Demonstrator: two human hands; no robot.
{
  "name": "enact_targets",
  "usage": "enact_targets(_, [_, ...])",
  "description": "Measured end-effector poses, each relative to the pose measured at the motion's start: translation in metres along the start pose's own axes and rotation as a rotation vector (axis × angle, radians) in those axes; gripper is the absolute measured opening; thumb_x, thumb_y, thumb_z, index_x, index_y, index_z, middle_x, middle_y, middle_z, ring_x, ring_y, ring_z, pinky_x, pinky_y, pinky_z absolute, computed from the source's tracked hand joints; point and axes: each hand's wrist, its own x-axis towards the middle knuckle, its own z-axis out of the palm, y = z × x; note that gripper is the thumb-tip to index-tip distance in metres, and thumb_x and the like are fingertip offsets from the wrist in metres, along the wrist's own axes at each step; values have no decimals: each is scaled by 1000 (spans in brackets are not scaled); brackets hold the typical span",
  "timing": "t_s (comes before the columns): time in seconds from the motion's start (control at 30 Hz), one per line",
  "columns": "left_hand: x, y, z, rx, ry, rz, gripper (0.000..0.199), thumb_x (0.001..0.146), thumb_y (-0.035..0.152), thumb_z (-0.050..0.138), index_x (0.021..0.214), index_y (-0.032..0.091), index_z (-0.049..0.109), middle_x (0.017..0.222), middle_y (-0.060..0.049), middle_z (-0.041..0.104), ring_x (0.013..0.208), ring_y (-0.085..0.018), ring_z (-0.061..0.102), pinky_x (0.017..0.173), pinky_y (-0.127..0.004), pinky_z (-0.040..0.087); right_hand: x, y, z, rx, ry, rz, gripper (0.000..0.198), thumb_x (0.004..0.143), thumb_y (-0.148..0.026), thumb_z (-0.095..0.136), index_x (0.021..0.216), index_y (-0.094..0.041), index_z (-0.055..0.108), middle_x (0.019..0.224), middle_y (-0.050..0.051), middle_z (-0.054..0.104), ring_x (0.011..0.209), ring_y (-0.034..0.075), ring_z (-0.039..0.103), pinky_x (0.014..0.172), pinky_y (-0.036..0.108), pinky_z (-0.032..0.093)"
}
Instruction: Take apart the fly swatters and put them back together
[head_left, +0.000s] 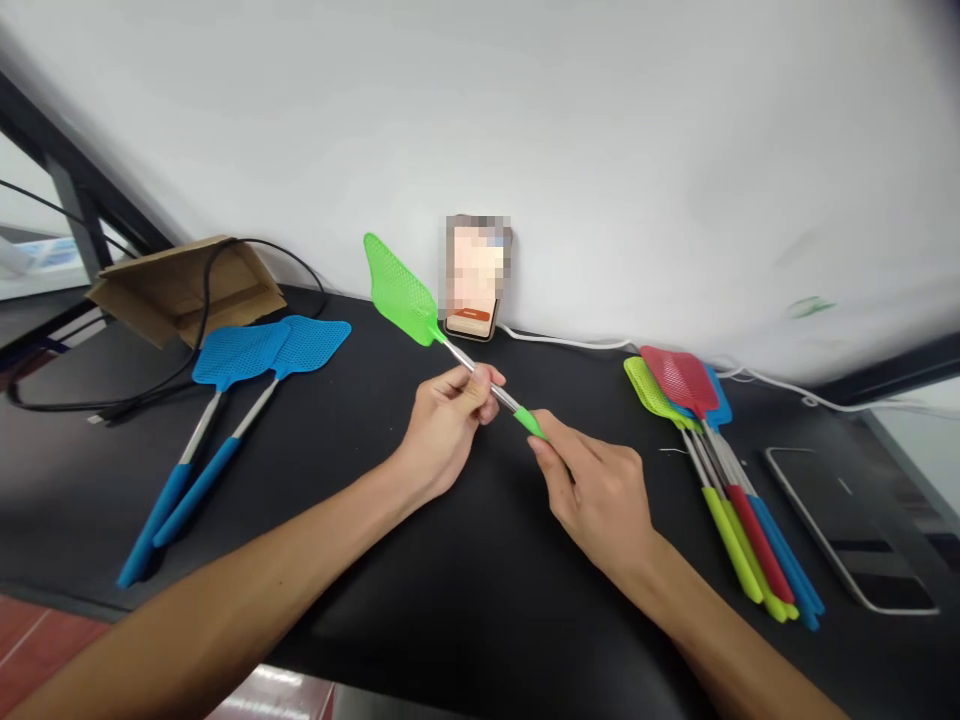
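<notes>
A green fly swatter (405,295) is held tilted above the black table, its mesh head up to the left. My left hand (450,420) is closed around its metal shaft, thumb on top. Lower down, my right hand (600,490) grips the green handle, most of which is hidden inside the palm. To the left lie two blue fly swatters (240,352), their heads overlapping. On the right is a pile of several fly swatters, with a red fly swatter (679,380) on top and yellow-green and blue ones beneath it.
A phone (474,322) with a lit, partly blurred screen leans upright against the white wall (600,150). Another phone-like dark device (847,530) lies at the right. An open cardboard box (180,285) and a black cable (206,300) are at the back left. A white cable (570,343) runs along the wall.
</notes>
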Motion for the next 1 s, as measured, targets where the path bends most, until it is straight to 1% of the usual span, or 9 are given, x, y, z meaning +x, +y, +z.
enact_targets(0.1, [17, 14, -9, -59, 142, 154, 30, 82, 40, 83, 77, 15, 68, 65, 2, 47, 60, -8, 42, 57, -21, 39, -2, 12, -1, -145, 3, -68, 32, 102, -32, 54, 128, -24, 70, 71, 5, 65, 62, 19, 55, 63, 33, 34])
enact_targets(0.23, [24, 22, -13, -68, 302, 418, 35, 89, 40, 75, 71, 17, 56, 69, 3, 45, 57, -7, 38, 53, -21, 37, 8, 30, -5, -399, -28, -58, 23, 102, -25, 49, 104, -18, 71, 81, 8, 69, 75, 22, 59, 67, 35, 36])
enact_targets(0.37, [-6, 3, -1, 167, 111, 320, 39, 97, 41, 63, 69, 18, 49, 66, 3, 40, 56, -9, 36, 51, -24, 29, 17, 42, -7, -547, -33, 26, 15, 96, -21, 53, 85, -18, 63, 82, 9, 66, 84, 26, 58, 71, 37, 38])
enact_targets(0.5, [-37, -12, 8, 698, -248, 188, 42, 97, 37, 63, 64, 18, 46, 62, 4, 38, 58, -10, 35, 56, -26, 27, 16, 45, -10, -554, -63, 41, 12, 95, -22, 55, 90, -18, 65, 89, 12, 65, 90, 29, 57, 76, 40, 41])
enact_targets(0.6, [-43, -12, 9, 891, -385, 173, 40, 97, 34, 62, 63, 17, 47, 61, 4, 38, 58, -10, 35, 57, -26, 28, 16, 43, -16, -316, -53, 125, 8, 91, -25, 62, 90, -18, 66, 91, 11, 64, 92, 28, 56, 81, 42, 43])
enact_targets(0.73, [-40, -10, 7, 915, -382, 151, 29, 101, 36, 55, 84, 17, 68, 66, 3, 49, 60, -11, 42, 59, -26, 31, 16, 36, -25, 549, -175, 318, 20, 89, -40, 71, 97, -22, 66, 88, 3, 62, 79, 20, 54, 74, 36, 44])
enact_targets(0.8, [-39, -10, 7, 888, -394, 126, 26, 101, 37, 55, 107, 18, 72, 67, 3, 51, 60, -11, 43, 59, -25, 33, 15, 31, -26, 902, -118, 419, 23, 93, -46, 67, 95, -23, 67, 88, 3, 62, 77, 18, 53, 73, 34, 44])
enact_targets(0.9, [-38, -12, 6, 813, -428, 58, 33, 101, 39, 56, 126, 18, 65, 66, 4, 52, 58, -11, 46, 58, -24, 37, 14, 27, -21, 1066, 46, 520, 30, 95, -48, 66, 81, -22, 64, 79, 2, 59, 72, 16, 49, 68, 32, 42])
enact_targets(1.0, [-36, -14, 6, 683, -418, -10, 31, 102, 42, 54, 116, 17, 65, 70, 2, 57, 57, -10, 52, 56, -23, 43, 12, 24, -13, 1055, 23, 508, 31, 95, -46, 68, 76, -21, 63, 74, 1, 56, 68, 15, 47, 64, 31, 39])
